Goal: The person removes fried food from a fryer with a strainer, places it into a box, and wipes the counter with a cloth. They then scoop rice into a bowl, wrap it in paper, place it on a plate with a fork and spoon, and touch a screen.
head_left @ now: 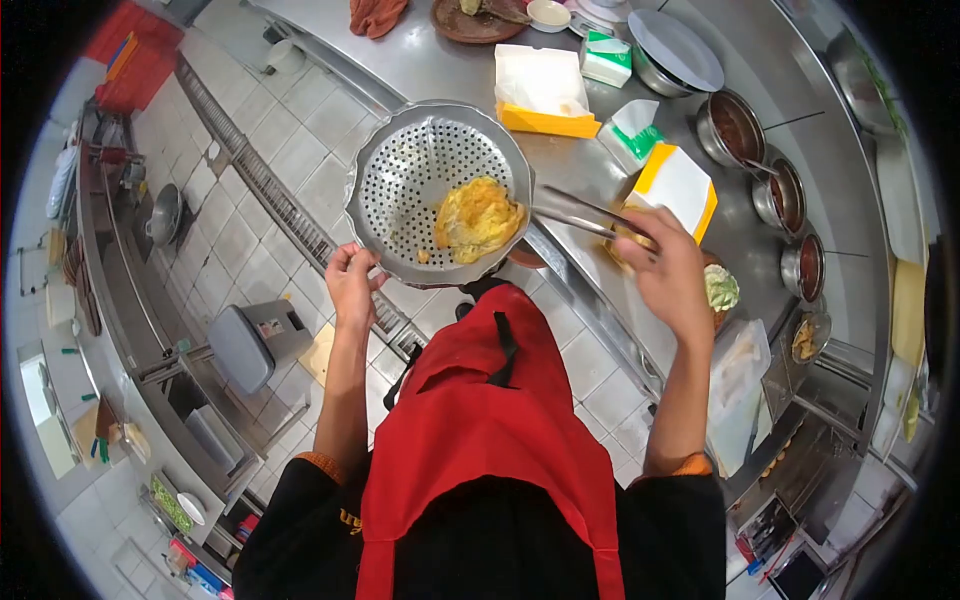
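Note:
My left hand [352, 280] is closed on the rim of a round metal colander [400, 165], its fingertips curled over the edge. Inside the colander's lower right lies a yellow fried omelette [480, 220], with a small crumb beside it. My right hand [660, 265] grips metal tongs [575, 212], whose tips point left toward the colander's rim, apart from the omelette. Partly behind my right hand stands a yellow and white takeaway box [680, 185]. Below that hand, green lettuce [722, 287] sits on something brown, mostly hidden by the wrist.
On the steel counter [430, 50] are another lined yellow box [542, 85], small green-and-white cartons [606, 58] and a grey plate [677, 48] on a bowl. Several metal bowls of dark sauce [732, 125] line the wall side. A grey bin [242, 348] stands on the tiled floor.

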`<state>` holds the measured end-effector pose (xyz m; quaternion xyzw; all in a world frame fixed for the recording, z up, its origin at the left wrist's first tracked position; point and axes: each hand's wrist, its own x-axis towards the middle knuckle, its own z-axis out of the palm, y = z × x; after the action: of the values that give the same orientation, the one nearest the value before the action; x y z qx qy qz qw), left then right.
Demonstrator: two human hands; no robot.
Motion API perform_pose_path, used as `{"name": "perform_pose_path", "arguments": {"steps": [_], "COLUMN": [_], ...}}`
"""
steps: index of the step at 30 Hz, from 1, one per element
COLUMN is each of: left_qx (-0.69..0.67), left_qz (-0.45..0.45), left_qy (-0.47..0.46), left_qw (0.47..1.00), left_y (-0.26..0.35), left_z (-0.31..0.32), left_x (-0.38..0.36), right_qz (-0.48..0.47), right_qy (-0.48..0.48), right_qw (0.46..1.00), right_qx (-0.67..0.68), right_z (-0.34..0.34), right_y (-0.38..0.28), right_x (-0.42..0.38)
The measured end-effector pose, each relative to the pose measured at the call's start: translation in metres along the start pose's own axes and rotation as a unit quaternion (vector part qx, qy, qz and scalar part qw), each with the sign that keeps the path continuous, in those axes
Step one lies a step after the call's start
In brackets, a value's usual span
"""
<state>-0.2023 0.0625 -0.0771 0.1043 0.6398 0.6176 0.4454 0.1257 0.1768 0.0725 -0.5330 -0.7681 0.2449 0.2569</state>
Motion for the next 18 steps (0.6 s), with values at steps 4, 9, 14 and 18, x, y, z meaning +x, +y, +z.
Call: {"name": "perform_pose_path", "arguments": {"steps": [4, 9, 14, 18], "left_qx": [0.021, 0.002, -0.027, -0.056], "left_qz": [0.005, 0.031, 0.001, -0.030], "left_qy": [0.000, 0.036, 0.071, 0.079], "left_qw": [1.000, 0.999, 0.997, 0.995], "left_y": [0.016, 0.021, 0.027, 0.035], "left_z": [0.013, 0.025, 0.033, 0.047], "left_x": [0.015, 0.030, 0.051, 0.082], "right_qz": [-0.007, 0.006, 0.017, -0.072], "right_qy": [-0.139, -0.233, -0.214, -0.145], "right_qw": [0.975, 0.940, 0.955, 0.972], "right_qx": [-0.172, -0.248, -0.207, -0.171], "right_z": [0.032, 0.063, 0.065, 0.061], "right_y": [-0.029, -0.029, -0.030, -0.042], "right_x": [0.061, 0.123, 0.152, 0.173]}}
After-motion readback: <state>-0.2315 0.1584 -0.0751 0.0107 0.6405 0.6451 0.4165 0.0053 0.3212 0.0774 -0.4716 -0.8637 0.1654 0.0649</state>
